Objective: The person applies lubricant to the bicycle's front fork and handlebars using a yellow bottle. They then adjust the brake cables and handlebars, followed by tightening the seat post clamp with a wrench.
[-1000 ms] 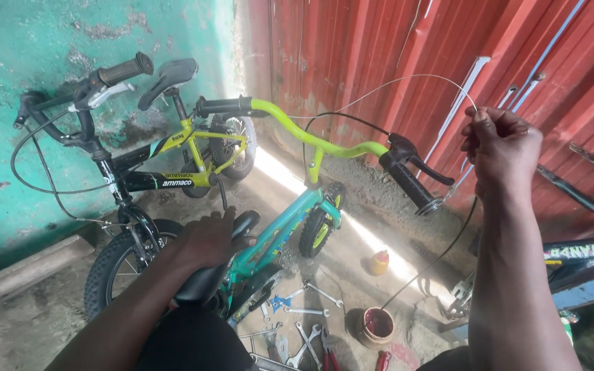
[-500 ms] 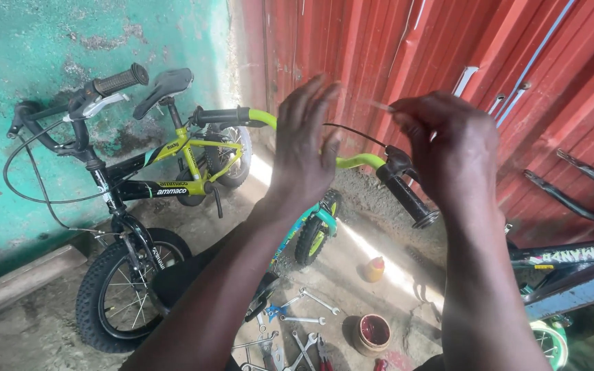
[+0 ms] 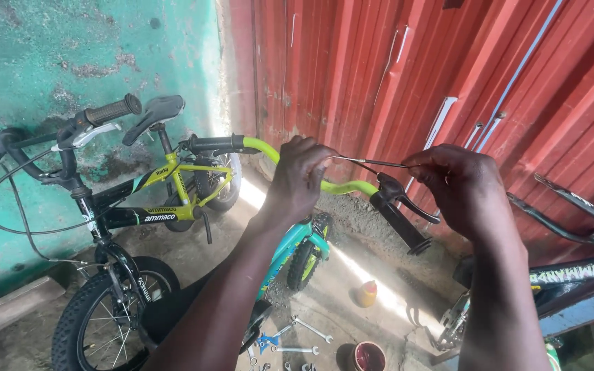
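Both hands (image 3: 297, 180) (image 3: 458, 189) have lowered, apparently stretching the cable (image 3: 371, 162) between them.

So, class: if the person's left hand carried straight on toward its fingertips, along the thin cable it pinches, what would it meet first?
Probably the right hand, which pinches the other end of the same thin cable. The left hand points rightward along it. The black brake lever lies close below that line, though depth is unclear.
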